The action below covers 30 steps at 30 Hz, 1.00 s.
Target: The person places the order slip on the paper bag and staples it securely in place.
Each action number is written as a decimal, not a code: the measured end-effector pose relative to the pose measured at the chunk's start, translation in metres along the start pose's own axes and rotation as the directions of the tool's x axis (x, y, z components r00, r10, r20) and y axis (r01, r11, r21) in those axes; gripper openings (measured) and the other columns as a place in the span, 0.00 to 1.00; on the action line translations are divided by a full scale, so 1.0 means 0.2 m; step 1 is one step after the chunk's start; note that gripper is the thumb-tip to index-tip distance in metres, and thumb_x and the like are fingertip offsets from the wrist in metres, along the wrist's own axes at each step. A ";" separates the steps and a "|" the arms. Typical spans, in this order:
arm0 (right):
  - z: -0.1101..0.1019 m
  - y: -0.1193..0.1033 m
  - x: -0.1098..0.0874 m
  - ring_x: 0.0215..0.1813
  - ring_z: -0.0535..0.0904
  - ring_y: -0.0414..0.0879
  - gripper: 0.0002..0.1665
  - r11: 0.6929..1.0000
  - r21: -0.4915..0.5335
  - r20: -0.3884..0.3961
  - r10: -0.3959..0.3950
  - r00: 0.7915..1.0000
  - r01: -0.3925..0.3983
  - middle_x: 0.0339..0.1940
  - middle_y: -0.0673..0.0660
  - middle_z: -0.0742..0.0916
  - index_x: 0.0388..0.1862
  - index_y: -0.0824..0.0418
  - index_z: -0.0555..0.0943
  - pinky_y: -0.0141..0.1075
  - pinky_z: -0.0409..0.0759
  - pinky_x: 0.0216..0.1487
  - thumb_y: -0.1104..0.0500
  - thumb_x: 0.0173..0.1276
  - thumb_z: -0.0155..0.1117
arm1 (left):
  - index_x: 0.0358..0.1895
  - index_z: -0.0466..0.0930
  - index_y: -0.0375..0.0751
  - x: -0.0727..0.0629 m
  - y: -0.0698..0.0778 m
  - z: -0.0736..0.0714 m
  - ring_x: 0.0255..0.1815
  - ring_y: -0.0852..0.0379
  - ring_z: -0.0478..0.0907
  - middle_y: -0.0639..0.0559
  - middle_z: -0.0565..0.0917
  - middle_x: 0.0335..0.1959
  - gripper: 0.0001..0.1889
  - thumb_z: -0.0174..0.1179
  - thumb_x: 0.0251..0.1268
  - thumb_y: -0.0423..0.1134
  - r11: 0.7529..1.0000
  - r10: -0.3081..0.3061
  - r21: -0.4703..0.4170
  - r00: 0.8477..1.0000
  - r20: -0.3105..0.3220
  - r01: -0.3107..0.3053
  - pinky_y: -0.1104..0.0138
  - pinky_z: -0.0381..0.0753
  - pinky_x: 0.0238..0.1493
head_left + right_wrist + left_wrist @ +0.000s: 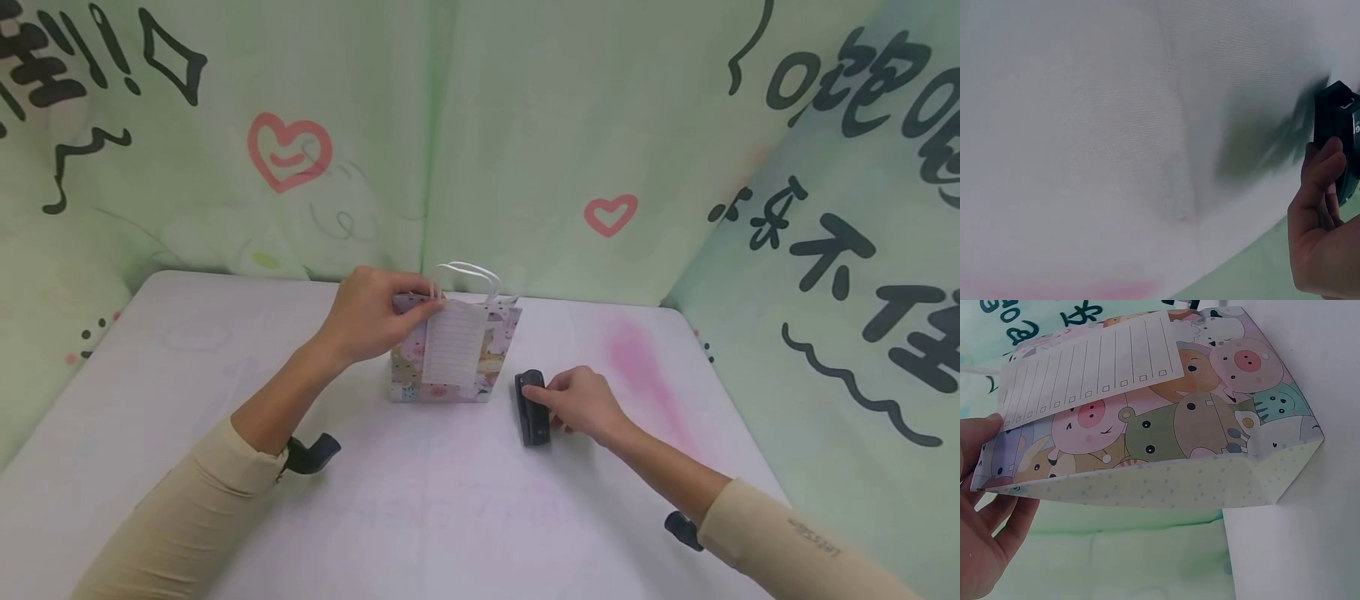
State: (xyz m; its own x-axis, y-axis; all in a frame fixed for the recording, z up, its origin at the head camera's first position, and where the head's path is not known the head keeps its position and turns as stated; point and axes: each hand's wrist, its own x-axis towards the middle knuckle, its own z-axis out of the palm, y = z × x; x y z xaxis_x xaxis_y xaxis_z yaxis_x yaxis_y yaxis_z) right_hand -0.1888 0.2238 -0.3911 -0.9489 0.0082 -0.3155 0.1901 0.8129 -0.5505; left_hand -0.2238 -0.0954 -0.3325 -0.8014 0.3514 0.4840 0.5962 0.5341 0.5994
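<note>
A paper gift bag [405, 371] printed with cartoon animals stands upright on the table, its white cord handles [480, 271] looping above. Against its front lies a lined paper slip [453, 346] with small checkboxes. My left hand [375, 312] pinches the slip and the bag's top edge together at the upper left corner, thumb in front. In the left wrist view the bag's dotted underside shows too. To the right of the bag, my right hand [585, 404] holds a black stapler [534, 417] between thumb and fingers. Only part of the stapler shows in the right wrist view.
A white-covered table [420, 517] with a pink stain [637, 358] on its right lies beneath both hands. Green curtains [510, 150] with hearts and dark lettering enclose the back and sides. Dark wrist camera mounts stick out by both sleeves.
</note>
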 end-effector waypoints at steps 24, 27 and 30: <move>0.08 0.04 0.01 0.23 0.83 0.47 0.25 0.999 -0.026 -0.017 0.045 0.999 -0.045 0.20 0.56 0.86 0.26 0.60 0.85 0.34 0.76 0.26 0.40 0.68 0.72 | 0.42 0.91 0.43 0.00 -0.01 0.00 0.36 0.57 0.87 0.51 0.92 0.38 0.05 0.71 0.68 0.38 0.997 -0.012 -0.070 1.000 0.021 0.014 0.65 0.81 0.34; 0.09 0.04 0.01 0.23 0.83 0.47 0.25 0.999 -0.016 -0.020 0.031 0.999 -0.032 0.20 0.55 0.86 0.26 0.60 0.85 0.34 0.76 0.25 0.40 0.68 0.71 | 0.42 0.91 0.43 0.00 -0.02 0.00 0.34 0.57 0.86 0.51 0.92 0.37 0.04 0.72 0.67 0.37 0.997 -0.004 -0.074 1.000 0.019 0.005 0.66 0.80 0.32; 0.09 0.05 0.01 0.23 0.82 0.47 0.26 1.000 -0.026 -0.026 0.013 1.000 -0.013 0.20 0.55 0.85 0.27 0.60 0.84 0.34 0.76 0.26 0.39 0.70 0.70 | 0.41 0.91 0.43 0.00 -0.02 0.00 0.32 0.57 0.84 0.51 0.92 0.37 0.04 0.72 0.67 0.37 0.997 -0.002 -0.077 1.000 0.022 0.003 0.68 0.77 0.31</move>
State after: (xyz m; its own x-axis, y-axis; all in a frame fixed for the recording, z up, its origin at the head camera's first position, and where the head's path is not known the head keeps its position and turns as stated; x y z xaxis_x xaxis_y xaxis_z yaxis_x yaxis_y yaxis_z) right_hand -0.1848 0.2215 -0.4111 -0.9527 0.0338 -0.3021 0.1962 0.8276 -0.5259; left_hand -0.2261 -0.0978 -0.3347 -0.8033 0.3676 0.4687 0.5954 0.4741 0.6486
